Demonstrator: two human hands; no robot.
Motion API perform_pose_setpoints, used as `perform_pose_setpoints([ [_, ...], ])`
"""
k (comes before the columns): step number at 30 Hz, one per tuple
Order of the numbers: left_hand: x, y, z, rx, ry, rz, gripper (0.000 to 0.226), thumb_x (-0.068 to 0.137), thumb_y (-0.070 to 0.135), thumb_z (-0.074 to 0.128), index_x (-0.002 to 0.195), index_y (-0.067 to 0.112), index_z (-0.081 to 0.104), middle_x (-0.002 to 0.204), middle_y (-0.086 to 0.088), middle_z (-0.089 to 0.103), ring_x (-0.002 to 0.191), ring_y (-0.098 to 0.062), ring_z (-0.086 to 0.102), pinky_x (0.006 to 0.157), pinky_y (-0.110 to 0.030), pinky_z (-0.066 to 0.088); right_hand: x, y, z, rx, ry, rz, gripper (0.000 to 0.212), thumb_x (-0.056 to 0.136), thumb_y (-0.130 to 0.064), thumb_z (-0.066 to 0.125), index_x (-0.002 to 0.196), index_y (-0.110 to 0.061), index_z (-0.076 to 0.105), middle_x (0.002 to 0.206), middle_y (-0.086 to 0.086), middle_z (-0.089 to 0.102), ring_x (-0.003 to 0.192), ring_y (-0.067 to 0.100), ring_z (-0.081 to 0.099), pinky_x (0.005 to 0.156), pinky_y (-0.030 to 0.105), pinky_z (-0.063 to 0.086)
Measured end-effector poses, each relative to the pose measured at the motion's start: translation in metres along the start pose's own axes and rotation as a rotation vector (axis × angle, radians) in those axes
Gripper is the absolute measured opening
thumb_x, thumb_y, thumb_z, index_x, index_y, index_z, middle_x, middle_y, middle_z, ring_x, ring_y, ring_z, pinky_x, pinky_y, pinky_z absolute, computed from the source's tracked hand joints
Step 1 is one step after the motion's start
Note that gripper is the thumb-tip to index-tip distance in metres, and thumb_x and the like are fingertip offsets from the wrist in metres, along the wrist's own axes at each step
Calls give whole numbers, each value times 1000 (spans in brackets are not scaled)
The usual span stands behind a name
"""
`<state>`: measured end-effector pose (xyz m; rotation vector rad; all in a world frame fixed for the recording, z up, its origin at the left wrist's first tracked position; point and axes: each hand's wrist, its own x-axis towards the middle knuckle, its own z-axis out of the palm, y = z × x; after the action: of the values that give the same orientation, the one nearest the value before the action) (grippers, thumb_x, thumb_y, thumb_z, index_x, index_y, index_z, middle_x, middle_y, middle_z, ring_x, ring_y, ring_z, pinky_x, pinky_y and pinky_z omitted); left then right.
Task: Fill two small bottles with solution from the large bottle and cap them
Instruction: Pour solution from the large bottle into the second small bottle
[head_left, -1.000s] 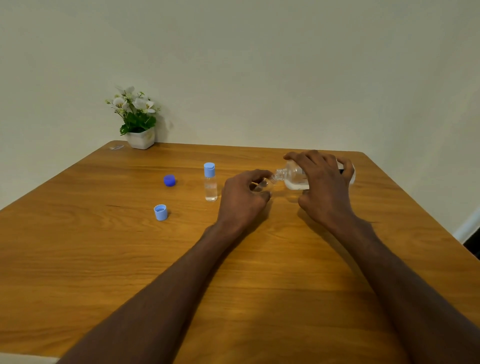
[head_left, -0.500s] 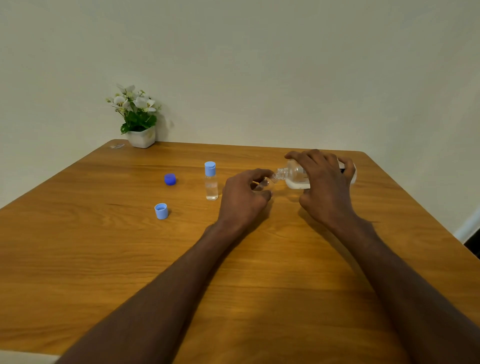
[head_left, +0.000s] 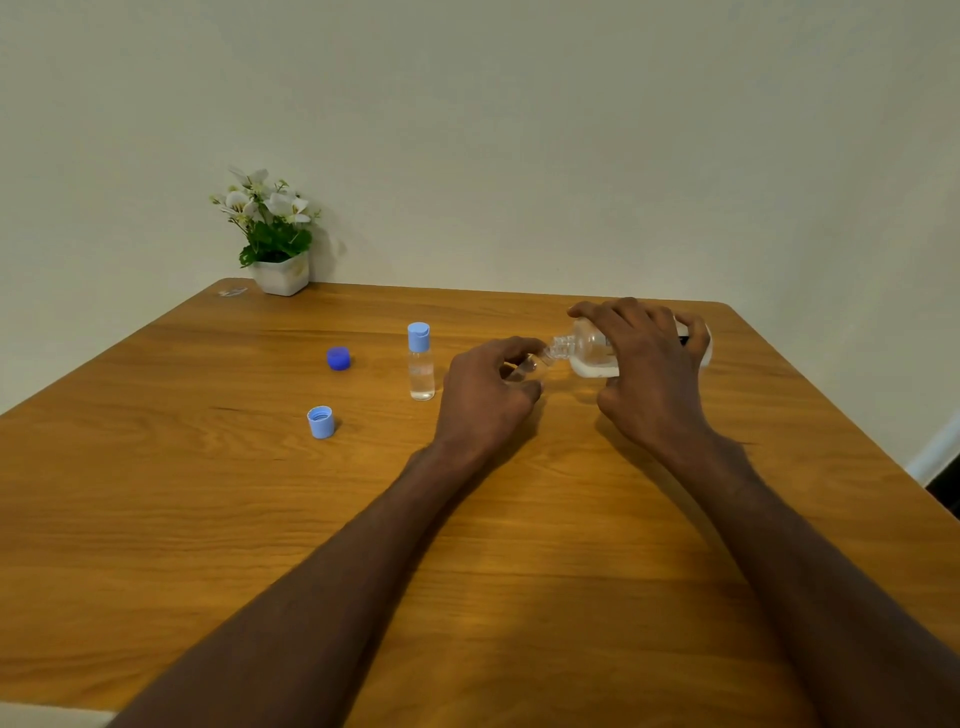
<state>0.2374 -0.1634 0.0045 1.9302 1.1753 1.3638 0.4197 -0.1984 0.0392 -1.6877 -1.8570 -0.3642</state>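
Note:
My right hand (head_left: 647, 371) grips the large clear bottle (head_left: 589, 351), tipped almost flat with its open neck pointing left. That neck meets the mouth of a small uncapped bottle (head_left: 532, 362), which my left hand (head_left: 485, 397) holds tilted; most of it is hidden by my fingers. Left of my hands a second small bottle (head_left: 421, 364) stands upright with clear liquid and a light blue cap on. A loose light blue cap (head_left: 321, 422) lies open side up further left. A dark blue cap (head_left: 338, 358) lies behind it.
The wooden table (head_left: 260, 519) ends at a wall behind. A white pot of white flowers (head_left: 275, 234) stands at the far left corner, with a small clear scrap (head_left: 232, 292) beside it. The table's right edge drops to the floor.

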Motion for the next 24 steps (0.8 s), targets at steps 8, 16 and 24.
perform_pose_setpoints([
  [8,-1,0,0,-3,1,-2,46,83,16,79,127,27,73,119,12,74,98,6,66,79,-12,53,-1,-2,-2,-2,-4,7,94,64,-5,83,145,-40,49,145,-6,53,140,24,42,117,52,16],
  [16,-1,1,-1,-8,-2,3,45,84,16,77,127,27,72,120,12,74,99,5,66,82,-17,56,-1,-2,-2,-14,2,3,91,65,-6,80,144,-40,50,143,-7,54,139,22,42,117,50,15],
  [24,-1,1,-2,-1,-3,7,47,82,15,79,127,26,72,120,12,74,100,2,68,84,-18,57,-1,-3,-4,-9,-9,2,92,67,-6,81,147,-40,48,146,-7,53,141,22,41,117,52,16],
])
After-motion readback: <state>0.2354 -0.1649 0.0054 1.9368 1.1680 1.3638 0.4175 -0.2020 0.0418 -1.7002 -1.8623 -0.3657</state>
